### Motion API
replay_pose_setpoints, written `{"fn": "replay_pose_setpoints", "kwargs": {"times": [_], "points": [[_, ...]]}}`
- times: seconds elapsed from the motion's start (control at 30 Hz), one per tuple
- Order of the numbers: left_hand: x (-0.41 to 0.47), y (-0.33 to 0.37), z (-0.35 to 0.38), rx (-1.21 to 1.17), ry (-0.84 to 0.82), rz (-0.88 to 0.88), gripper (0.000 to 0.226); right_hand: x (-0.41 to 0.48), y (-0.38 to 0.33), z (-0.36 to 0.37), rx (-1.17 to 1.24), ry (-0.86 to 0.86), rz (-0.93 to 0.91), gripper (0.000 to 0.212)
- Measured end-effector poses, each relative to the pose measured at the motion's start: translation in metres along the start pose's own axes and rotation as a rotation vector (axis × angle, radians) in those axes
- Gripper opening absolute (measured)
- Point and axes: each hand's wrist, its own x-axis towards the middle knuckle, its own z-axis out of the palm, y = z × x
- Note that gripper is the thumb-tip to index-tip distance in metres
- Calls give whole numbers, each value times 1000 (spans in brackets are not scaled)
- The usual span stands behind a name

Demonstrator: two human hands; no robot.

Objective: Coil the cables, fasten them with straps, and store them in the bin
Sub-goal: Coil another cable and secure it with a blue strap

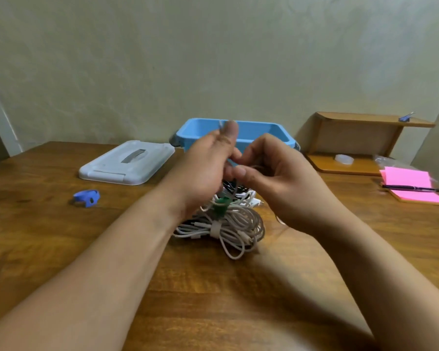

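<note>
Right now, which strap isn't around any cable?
The blue strap, loose on the table; the green strap and white strap wrap coiled cables.

Left hand (205, 168) and right hand (276, 173) are motion-blurred; their fingers (241, 171) pinch perhaps a thin cable (221, 125). They hide part of the bin (269, 133) and cable pile (233, 224).

lid (127, 162) left of bin (249, 131), cables (228, 224) before

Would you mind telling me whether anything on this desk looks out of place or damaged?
Nothing looks damaged or spilled. The one stray is the small blue strap, lying alone on the wooden table, well left of the pile of white cables.
</note>
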Motion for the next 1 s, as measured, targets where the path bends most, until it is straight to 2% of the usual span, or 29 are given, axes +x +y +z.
{"fn": "replay_pose_setpoints", "kwargs": {"times": [0.1,0.23,0.43,0.57,0.7,0.8,0.93,1.0], "points": [[-5,1,7,54,-42,-6,44,0,-2,3,148,35,-34,14],[-7,5,3,77,-46,-27,43,-1,-2,2,-4,127,-77,22],[-9,7,5,33,-204,-36,52,-2,-2,4,-85,161,-115,29],[-12,9,7,26,-215,-58,53,-3,-3,2,-212,213,-162,36],[-12,8,10,-93,-230,-120,45,-4,-5,1,-326,250,-226,29],[-11,5,11,-71,-184,-103,45,-4,-4,4,-414,236,-258,23],[-7,2,8,-49,-135,-86,48,-4,-6,5,-297,141,-203,12],[-5,3,5,-71,-117,-101,46,-2,-7,2,-248,156,-161,4]]}}
